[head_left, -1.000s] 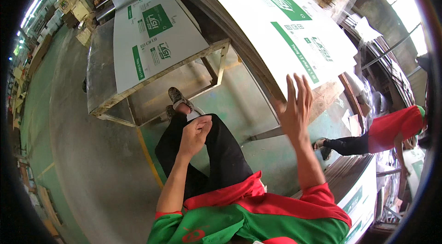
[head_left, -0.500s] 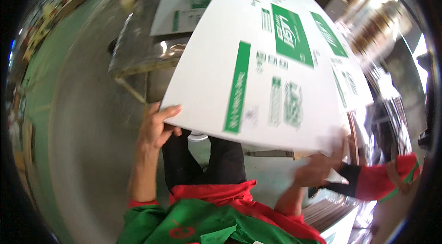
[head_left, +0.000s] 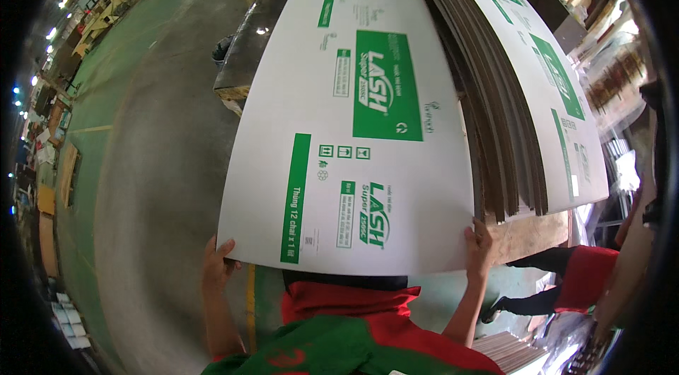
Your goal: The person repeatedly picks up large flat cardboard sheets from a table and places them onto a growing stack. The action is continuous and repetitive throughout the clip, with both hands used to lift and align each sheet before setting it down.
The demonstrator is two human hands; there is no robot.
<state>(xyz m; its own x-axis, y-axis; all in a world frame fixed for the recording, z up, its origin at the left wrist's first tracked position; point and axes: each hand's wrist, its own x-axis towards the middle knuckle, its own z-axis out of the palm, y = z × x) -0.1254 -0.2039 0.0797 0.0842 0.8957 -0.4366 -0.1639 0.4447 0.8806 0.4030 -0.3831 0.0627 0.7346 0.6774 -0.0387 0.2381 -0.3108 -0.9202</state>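
A large white cardboard sheet [head_left: 417,191] with green printed panels stretches away in front of me. My left hand [head_left: 221,262] grips its near left corner, thumb on top and the other fingers partly hidden beneath. At the near right corner, my right hand [head_left: 479,242] holds the edge, its fingers wrapped round it. The sheet's far part lies over a dark table [head_left: 247,57]. Just right of it stands a tall stack of similar sheets [head_left: 506,156], brown edges showing and a printed white face on top.
A person in red and dark trousers [head_left: 587,279] stands at the right beyond the stack. More stacked cardboard [head_left: 506,350] sits low beside my right forearm. Grey and green floor [head_left: 155,184] runs along the left. White rolls [head_left: 69,322] lie at the lower left.
The sheet has shifted left and straightened in front of me, uncovering the stack at the right. My right hand, blurred before, now grips the near right corner. My left hand has moved slightly down.
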